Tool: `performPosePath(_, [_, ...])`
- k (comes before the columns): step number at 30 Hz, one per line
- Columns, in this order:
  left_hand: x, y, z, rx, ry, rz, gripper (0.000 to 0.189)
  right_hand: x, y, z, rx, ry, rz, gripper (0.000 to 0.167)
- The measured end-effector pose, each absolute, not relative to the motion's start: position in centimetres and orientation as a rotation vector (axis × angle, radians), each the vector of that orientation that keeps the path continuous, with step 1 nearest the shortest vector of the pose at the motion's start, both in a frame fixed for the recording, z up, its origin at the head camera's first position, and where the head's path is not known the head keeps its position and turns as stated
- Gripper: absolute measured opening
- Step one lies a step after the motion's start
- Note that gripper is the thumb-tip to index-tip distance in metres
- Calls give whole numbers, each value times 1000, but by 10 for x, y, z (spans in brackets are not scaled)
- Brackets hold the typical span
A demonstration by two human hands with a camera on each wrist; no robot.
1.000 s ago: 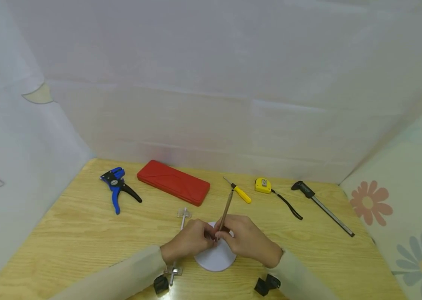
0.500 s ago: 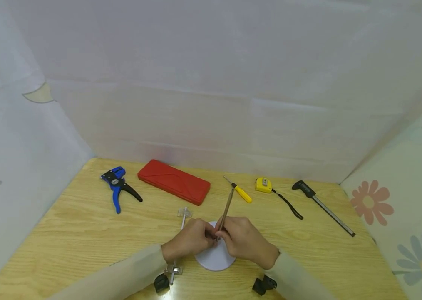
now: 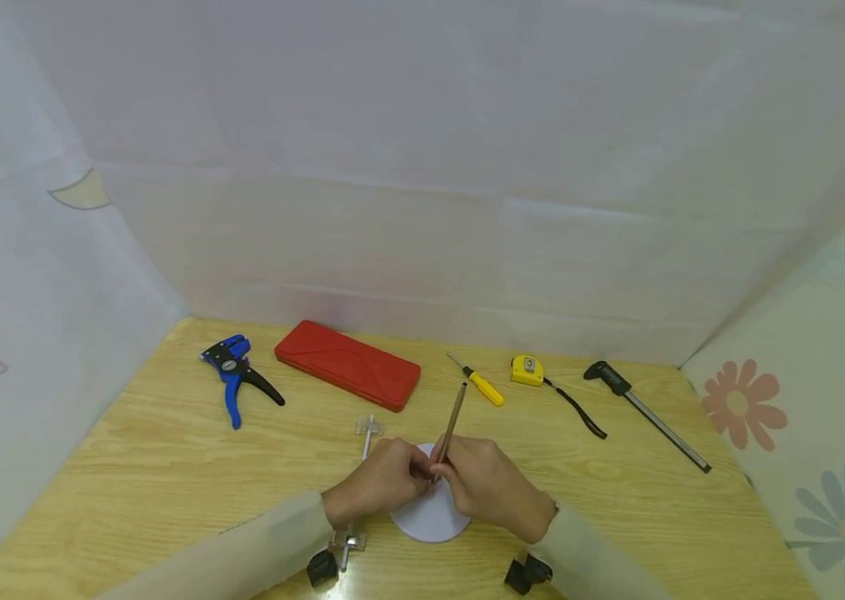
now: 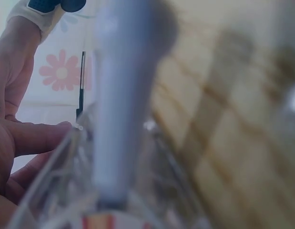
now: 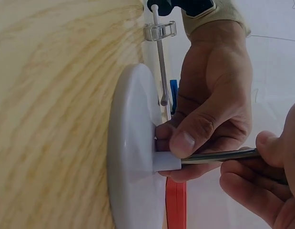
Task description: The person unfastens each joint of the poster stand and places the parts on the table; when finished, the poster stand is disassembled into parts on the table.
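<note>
A white round base (image 3: pixel 432 527) lies flat on the table, with a short white collar (image 5: pixel 168 161) standing up from its middle. Out of the collar rises a slim metal rod (image 3: pixel 454 417), leaning slightly to the right in the head view. My left hand (image 3: pixel 385 479) pinches the collar, its thumb right at the collar's top where the rod enters. Higher up, the thumb and fingers of my right hand (image 3: pixel 493 483) hold the rod. Under my left forearm is a white rod with clear clips (image 3: pixel 367 437), large and blurred in the left wrist view.
Along the back of the table lie blue-and-black wire strippers (image 3: pixel 231 367), a red case (image 3: pixel 347 364), a yellow-handled screwdriver (image 3: pixel 484 387), a yellow tape measure (image 3: pixel 526 371) with a black strap, and a digital caliper (image 3: pixel 647 414). White cloth walls (image 3: pixel 422 250) enclose the table.
My right wrist has shifted slightly to the left, and the upper end of the metal rod sits a touch lower. The left hand and the base stay in place.
</note>
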State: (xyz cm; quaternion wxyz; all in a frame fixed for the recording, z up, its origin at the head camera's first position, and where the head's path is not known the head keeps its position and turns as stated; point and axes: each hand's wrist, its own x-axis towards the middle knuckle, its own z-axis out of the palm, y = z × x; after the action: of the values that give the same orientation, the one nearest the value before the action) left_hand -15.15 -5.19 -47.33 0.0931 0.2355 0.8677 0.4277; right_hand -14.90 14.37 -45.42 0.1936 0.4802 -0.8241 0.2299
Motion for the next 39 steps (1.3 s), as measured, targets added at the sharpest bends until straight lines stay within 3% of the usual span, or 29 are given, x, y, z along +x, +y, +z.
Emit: performPosePath(39, [-152, -54, -476, 716, 2553, 1296, 13, -144, 142, -454, 1303, -2406, 628, 17])
